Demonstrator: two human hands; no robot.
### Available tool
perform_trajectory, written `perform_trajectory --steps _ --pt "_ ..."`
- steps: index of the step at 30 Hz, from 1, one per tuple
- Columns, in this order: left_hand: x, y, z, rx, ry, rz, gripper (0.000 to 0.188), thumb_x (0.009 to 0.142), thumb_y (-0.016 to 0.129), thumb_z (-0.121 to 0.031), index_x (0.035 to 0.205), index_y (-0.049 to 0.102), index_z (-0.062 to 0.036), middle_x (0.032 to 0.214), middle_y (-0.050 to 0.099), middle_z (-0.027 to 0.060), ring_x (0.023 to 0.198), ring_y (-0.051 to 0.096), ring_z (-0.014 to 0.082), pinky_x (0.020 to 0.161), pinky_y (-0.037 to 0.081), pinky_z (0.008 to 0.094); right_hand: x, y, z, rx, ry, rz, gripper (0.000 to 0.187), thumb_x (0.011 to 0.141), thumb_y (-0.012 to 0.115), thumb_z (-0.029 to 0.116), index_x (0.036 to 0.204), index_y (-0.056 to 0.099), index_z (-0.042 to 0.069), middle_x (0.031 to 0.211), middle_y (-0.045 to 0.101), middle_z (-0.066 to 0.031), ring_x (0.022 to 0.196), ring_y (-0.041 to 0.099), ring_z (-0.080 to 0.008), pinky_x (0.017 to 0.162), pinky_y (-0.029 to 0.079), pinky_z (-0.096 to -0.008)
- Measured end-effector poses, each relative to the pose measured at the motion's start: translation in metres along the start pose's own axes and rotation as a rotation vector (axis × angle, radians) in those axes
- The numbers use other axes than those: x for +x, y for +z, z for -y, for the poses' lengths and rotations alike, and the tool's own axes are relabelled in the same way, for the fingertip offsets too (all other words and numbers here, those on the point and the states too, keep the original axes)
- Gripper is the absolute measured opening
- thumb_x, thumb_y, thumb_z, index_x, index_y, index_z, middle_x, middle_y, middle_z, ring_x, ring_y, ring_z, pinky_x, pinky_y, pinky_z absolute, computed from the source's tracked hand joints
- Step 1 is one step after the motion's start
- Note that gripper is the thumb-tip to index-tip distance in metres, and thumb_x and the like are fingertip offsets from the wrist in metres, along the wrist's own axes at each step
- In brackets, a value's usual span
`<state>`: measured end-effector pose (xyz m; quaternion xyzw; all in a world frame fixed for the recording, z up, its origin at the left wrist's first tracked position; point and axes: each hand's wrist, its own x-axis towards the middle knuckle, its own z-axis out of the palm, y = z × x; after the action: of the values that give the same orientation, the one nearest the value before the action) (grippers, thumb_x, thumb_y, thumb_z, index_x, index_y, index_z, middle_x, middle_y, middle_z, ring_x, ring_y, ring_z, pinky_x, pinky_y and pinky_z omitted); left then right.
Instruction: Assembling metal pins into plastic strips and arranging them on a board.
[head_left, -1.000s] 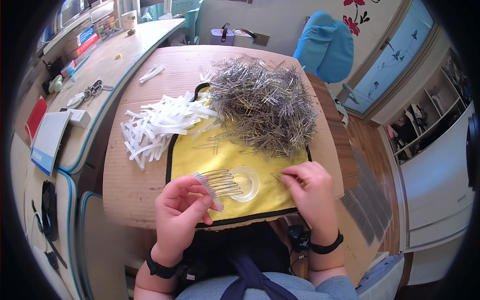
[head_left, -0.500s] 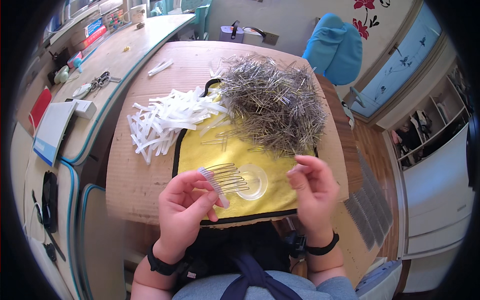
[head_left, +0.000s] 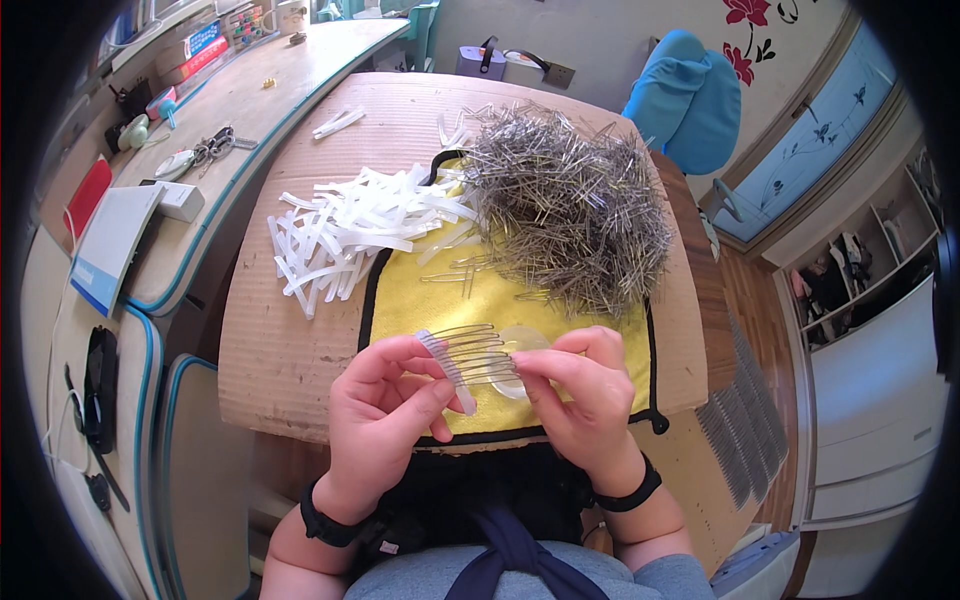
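Note:
My left hand [head_left: 385, 410] pinches the whitish plastic strip of a wire-toothed hair comb [head_left: 447, 366] between thumb and fingers. Its thin metal teeth stick out to the right. At the far tips of those teeth, my right hand [head_left: 585, 390] is closed, thumb against forefinger; whether it also holds a loose wire pin is too small to see. Below the comb, partly covered, a clear round dish [head_left: 525, 337] rests on a yellow cloth [head_left: 430, 300] with black edging. A big heap of bent metal wire pins [head_left: 570, 205] lies beyond, with a pile of white plastic strips [head_left: 345, 230] to its left.
Cardboard [head_left: 270, 370] covers the table under the cloth. A few strips [head_left: 338, 123] lie apart at its far left. Along the left runs a desk [head_left: 240, 130] with keys [head_left: 215, 147] and a white box [head_left: 178, 200]. A blue-covered chair [head_left: 685, 100] stands at the far right.
My right hand has moved left from the cloth's right side to the tips of the comb's teeth. My left hand still holds the strip. The whole view has shifted slightly.

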<state>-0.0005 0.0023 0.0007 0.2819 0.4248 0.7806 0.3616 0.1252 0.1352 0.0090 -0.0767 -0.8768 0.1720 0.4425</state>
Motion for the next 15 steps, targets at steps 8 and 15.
perform_trajectory --steps 8,15 --pt "-0.002 0.001 -0.001 0.001 -0.005 -0.01 0.026 0.077 0.053 0.007 0.103 0.049 0.0016 0.087 0.057 0.0108 0.07 0.061 0.0172 0.046 0.048 0.0193 -0.012 0.001 0.0 0.312 0.264 -0.232 0.021 0.06 0.07 -0.002 0.078 0.062 0.006 0.067 0.055 -0.005 0.063 0.05 -0.0182 0.059 0.037 -0.0274" --pt "-0.001 0.001 0.0 0.008 0.0 -0.01 0.026 0.077 0.053 0.007 0.102 0.049 0.0015 0.088 0.057 0.0105 0.07 0.061 0.017 0.046 0.048 0.0193 -0.003 -0.002 0.003 0.024 0.084 -0.064 0.02 0.06 0.068 -0.002 0.078 0.063 0.007 0.064 0.054 -0.0031 0.062 0.05 -0.0185 0.06 0.037 -0.028"
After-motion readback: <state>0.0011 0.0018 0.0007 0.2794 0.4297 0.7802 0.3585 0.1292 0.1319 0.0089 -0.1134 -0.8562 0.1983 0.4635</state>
